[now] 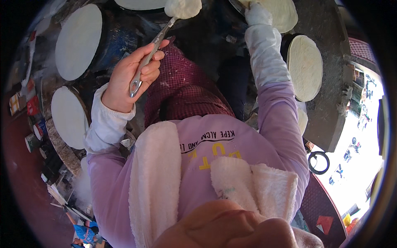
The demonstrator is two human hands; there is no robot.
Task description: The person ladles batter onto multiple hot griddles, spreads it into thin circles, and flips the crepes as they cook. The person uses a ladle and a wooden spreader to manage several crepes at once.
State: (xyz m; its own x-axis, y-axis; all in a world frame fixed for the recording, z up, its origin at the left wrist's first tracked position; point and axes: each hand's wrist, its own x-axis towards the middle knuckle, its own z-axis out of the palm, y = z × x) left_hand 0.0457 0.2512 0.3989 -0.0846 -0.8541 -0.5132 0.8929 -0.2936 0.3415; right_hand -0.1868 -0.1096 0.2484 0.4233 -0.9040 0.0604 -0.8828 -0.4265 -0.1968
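My left hand (136,74), bare above a white sleeve cover, is closed around the metal handle of a utensil (150,57). A lump of white dough or batter (183,8) hides the utensil's far end. My right hand (259,15), in a white glove, is at a pale round flatbread (282,14) at the top right; its fingertips and what they grip are unclear. Another flatbread (305,68) lies on a dark round griddle beside my right forearm. To the left, thin white rounds (79,42) (69,117) cover more griddles, and another shows at the top edge.
A dark worktop (332,93) curves along the right side. Boxes and containers (32,142) stand at the far left, near drifting steam. A person in blue (85,232) is at the lower left. Several parked two-wheelers (353,148) show outside at the right.
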